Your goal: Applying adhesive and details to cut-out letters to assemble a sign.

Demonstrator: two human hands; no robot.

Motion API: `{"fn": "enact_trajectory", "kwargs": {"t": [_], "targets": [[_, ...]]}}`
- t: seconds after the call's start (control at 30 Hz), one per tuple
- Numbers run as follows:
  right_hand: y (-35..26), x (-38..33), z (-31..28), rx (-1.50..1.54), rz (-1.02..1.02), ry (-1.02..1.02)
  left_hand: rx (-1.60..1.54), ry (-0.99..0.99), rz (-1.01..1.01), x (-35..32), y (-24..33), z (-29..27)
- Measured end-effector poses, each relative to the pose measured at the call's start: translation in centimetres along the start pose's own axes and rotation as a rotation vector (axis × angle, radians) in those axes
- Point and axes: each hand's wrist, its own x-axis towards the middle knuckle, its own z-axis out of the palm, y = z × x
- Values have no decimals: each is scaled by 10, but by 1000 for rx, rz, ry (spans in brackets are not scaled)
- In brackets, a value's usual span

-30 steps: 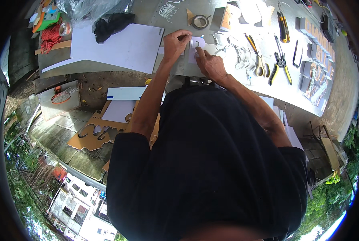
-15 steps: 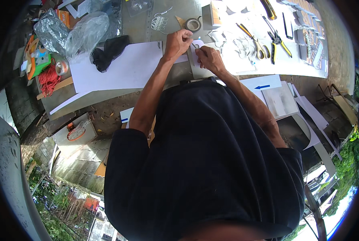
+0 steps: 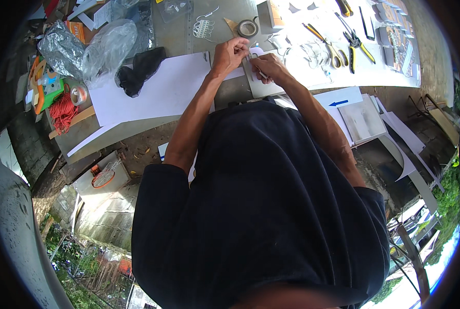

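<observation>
My left hand [image 3: 230,55] rests at the far middle of the table, fingers bent together by the edge of a small white piece [image 3: 257,51]. What those fingers grip, if anything, is hidden. Just to its right, my right hand [image 3: 272,68] is closed around a slim, pale tool [image 3: 263,75]; part of it sticks out below the fist, and its kind is unclear. Both hands are over a grey-white board [image 3: 263,89]. Beyond them lies a roll of dark tape [image 3: 247,28].
Scissors [image 3: 335,57], yellow-black pliers [image 3: 357,49] and a yellow cutter [image 3: 345,7] lie right. White sheets [image 3: 150,98], a black cloth-like bundle [image 3: 137,72], plastic bags [image 3: 109,49] and red cord [image 3: 62,113] are left. A boxed item [image 3: 276,14] stands behind.
My right hand has turned, and the pale tool now shows below its fist. My left hand has barely moved. The whole view has shifted slightly.
</observation>
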Motion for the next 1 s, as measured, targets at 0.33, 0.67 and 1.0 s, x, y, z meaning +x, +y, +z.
{"fn": "enact_trajectory", "kwargs": {"t": [0.33, 0.67, 1.0], "targets": [[1, -12, -6, -94, -50, -63, -12, 14, -11, -3, 3, 10], [56, -55, -2, -371, -400, 260, 37, 48, 104, -5, -9, 14], [66, -54, 30, -324, -507, 538, 17, 48, 94, -6, -1, 15]]}}
